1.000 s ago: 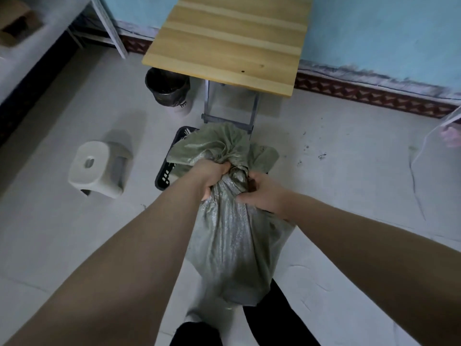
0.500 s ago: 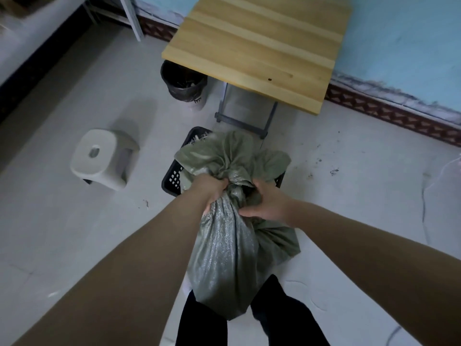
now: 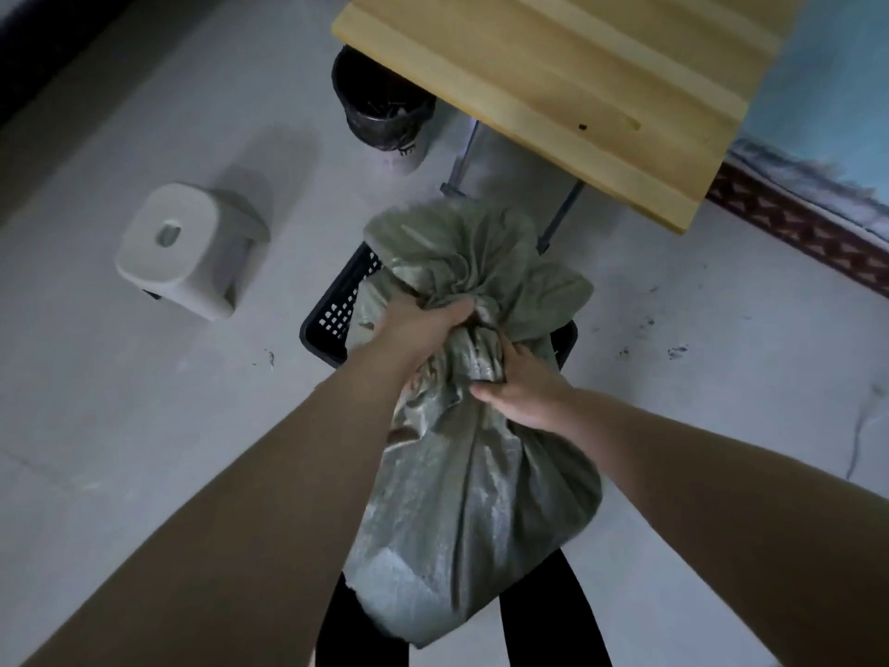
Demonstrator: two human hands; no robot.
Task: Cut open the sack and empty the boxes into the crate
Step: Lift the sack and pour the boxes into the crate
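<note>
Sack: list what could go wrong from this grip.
1. Both hands, left and right, clutch only the bunched neck of the sack; the slick weave may slip.
2. The crate is mostly hidden behind the sack, so boxes could miss it.
3. The table edge nearby could snag a lift.

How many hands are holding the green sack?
2. The left hand grips the gathered neck of the green sack from the left side, and the right hand grips it just below on the right.
</note>
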